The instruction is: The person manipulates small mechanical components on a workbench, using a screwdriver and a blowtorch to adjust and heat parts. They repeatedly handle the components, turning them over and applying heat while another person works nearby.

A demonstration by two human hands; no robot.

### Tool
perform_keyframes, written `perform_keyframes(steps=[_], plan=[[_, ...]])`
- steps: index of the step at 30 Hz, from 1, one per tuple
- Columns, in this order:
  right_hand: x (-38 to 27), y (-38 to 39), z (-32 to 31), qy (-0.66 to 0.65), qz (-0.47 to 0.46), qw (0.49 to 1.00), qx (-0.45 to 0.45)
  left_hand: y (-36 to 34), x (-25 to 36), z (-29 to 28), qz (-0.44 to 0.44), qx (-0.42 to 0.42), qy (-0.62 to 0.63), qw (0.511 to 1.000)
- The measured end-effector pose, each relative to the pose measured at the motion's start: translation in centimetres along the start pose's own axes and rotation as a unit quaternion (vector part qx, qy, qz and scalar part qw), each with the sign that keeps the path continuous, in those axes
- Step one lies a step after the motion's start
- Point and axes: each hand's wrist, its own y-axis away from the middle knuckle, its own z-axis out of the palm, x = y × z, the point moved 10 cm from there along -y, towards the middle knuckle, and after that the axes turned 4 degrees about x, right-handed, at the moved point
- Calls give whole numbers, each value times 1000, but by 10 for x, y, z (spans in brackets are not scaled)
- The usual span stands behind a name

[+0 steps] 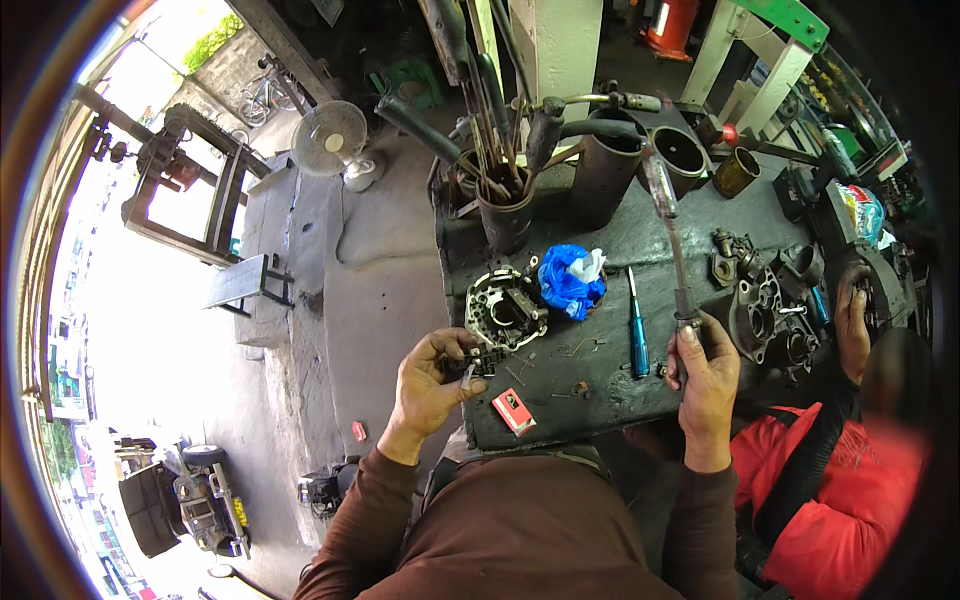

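Note:
My left hand (432,385) grips a small dark part with metal tabs (478,366) between thumb and fingers, at the near left edge of the workbench (620,410). Just beyond it lies a round, open metal housing (507,308). My right hand (706,375) is closed round the dark near end of a long tool (676,250); its thin shaft points away from me to a clear, reddish handle. Left of that hand rests a screwdriver with a blue handle (639,345). Near the bench's front edge is a small red-and-white box (514,411).
A blue plastic bag (570,282) sits beside the housing. Behind stand a can of rods (505,220) and dark cylinders (605,175). Dirty metal castings (757,318) lie at right, near a co-worker's hand (853,310) and red sleeve (840,490). A fan (330,137) stands left.

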Motion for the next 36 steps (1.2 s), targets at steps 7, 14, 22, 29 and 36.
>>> perform_keyframes(steps=[7, 14, 22, 29, 36], plan=[[-18, -18, 14, 7, 8, 999, 32, -21, 12, -25, 36, 42, -196, 979], [-23, -48, 35, -68, 25, 996, 41, -36, -3, -31, 11, 30, -69, 997], [-31, -114, 28, 33, -5, 995, 97, -51, -6, -21, 17, 9, -60, 998], [-37, -112, -3, 139, -1, 988, 74, -44, -7, -17, -1, 10, -47, 999], [30, -41, -82, 139, 13, 984, 110, -19, -11, -29, -10, 38, -76, 996]])
